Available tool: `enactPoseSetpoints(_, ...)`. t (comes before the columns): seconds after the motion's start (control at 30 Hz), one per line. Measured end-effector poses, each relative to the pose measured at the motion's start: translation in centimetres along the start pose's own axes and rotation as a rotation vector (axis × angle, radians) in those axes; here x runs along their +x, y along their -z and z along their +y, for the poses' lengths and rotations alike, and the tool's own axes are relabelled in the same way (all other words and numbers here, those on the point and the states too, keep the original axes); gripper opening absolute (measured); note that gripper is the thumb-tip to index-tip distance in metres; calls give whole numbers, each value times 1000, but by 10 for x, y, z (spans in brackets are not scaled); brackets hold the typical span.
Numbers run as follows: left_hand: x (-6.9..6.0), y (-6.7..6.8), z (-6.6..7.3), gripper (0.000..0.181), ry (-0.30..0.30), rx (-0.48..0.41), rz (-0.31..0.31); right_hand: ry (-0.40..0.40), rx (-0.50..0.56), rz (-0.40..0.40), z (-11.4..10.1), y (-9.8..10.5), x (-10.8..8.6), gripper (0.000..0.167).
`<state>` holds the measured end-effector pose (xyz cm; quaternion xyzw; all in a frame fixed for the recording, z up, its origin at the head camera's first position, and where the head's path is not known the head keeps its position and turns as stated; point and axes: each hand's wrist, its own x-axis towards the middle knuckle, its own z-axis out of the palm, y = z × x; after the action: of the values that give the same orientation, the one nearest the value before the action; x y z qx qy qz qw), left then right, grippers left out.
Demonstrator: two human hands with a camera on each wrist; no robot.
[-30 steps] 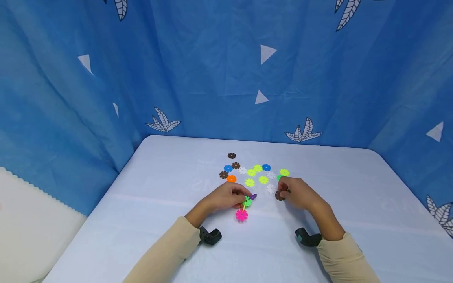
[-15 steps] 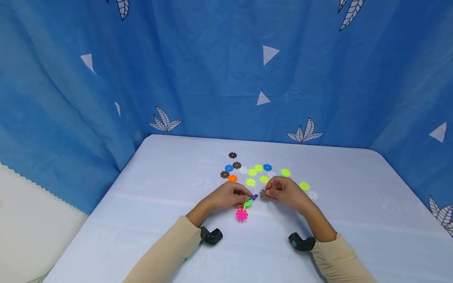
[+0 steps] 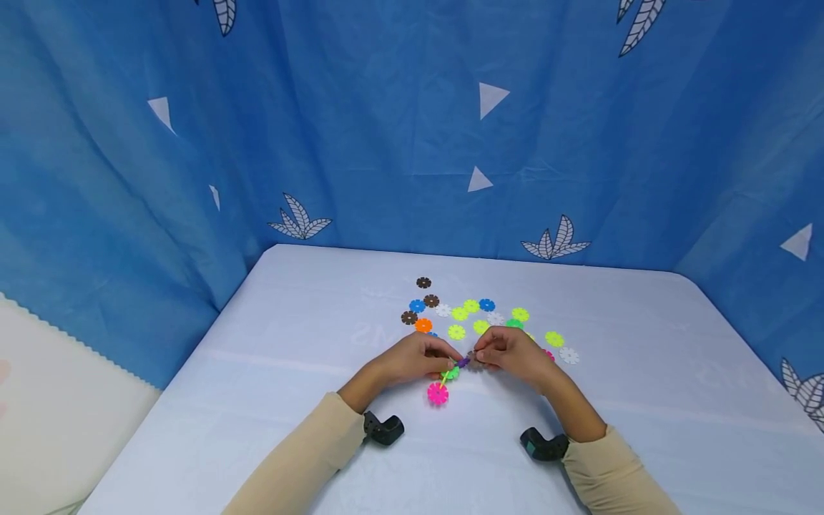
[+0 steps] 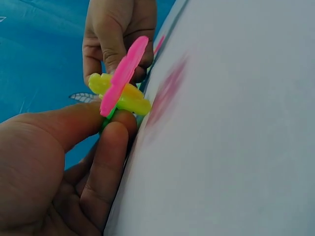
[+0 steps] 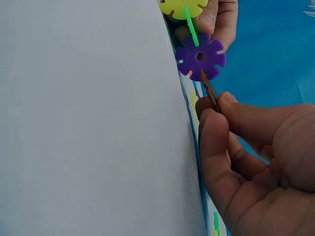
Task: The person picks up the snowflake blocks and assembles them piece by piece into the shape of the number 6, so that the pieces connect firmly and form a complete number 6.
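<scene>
My left hand (image 3: 412, 355) pinches a short chain of slotted plastic discs near its green disc (image 3: 453, 373). A yellow disc (image 4: 137, 105) and, at the near end, a pink disc (image 4: 122, 78) are joined to it. The purple disc (image 5: 212, 61) forms the chain's other end, facing my right hand (image 3: 520, 359). Between thumb and forefinger that hand pinches a brown disc (image 5: 211, 92), seen edge-on in the right wrist view. Its edge meets the rim of the purple disc near a slot; how deep it sits there I cannot tell.
Beyond the hands, loose discs lie scattered on the white table (image 3: 322, 307), among them an orange disc (image 3: 423, 325) and a blue disc (image 3: 487, 305). A yellow-green disc (image 3: 554, 339) and a white disc (image 3: 569, 355) lie right of my right hand. A blue curtain (image 3: 412, 143) hangs behind.
My right hand has picked up the brown disc and brought it left to the purple disc. My left hand has stayed nearly in place with the chain.
</scene>
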<state>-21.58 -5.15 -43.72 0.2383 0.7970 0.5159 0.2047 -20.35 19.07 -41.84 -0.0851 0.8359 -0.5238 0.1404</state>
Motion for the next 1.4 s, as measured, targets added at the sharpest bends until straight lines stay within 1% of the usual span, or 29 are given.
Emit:
enactPoseSetpoints(0.13, 1, 0, -3, 16, -11, -6, -17, -29, 46, 4, 2, -1, 1, 5)
enactPoseSetpoints(0.23, 0, 0, -3, 16, -14, -6, -19, -29, 66, 1, 3, -2, 2, 5)
enactPoseSetpoints(0.33, 0, 0, -2, 15, -19, -3, -15, -13, 69, -1, 4, -3, 2, 5)
enactPoseSetpoints(0.5, 0, -2, -1, 14, -26, 6, 1, -17, 67, 23, 5, -7, 4, 5)
enactPoseSetpoints(0.63, -2, -4, 0, 13, -17, 15, 18, -7, 65, 26, 3, -10, 3, 5)
enactPoseSetpoints(0.77, -3, -4, 1, 13, -3, 17, 22, 5, 71, 25, 3, -12, 2, 5)
enactPoseSetpoints(0.9, -2, -4, 2, 14, -3, 14, 21, -9, 67, 33, 3, -11, 1, 4)
enactPoseSetpoints(0.97, -2, -5, 2, 14, -8, 15, 26, -16, 31, 43, 2, -9, 0, 4)
enactPoseSetpoints(1.03, -2, -5, 3, 14, -3, 13, 29, -20, -53, 56, -1, -6, -2, 6)
enactPoseSetpoints(1.1, -2, -5, 4, 13, 5, 9, 31, -24, -194, 78, -5, 1, -4, 9)
enactPoseSetpoints(1.17, -3, -5, 4, 12, 11, -1, 30, -45, -344, 101, -10, 12, -7, 15)
enactPoseSetpoints(1.23, -3, -4, 3, 11, 17, -14, 29, -90, -475, 122, -14, 26, -12, 20)
enactPoseSetpoints(1.27, -3, -3, 2, 10, 22, -17, 29, -117, -522, 127, -14, 33, -14, 23)
enactPoseSetpoints(1.33, -3, -2, 2, 8, 27, -23, 31, -180, -577, 126, -15, 47, -19, 28)
enactPoseSetpoints(1.4, -2, -2, 1, 7, 34, -33, 29, -233, -616, 109, -12, 59, -23, 31)
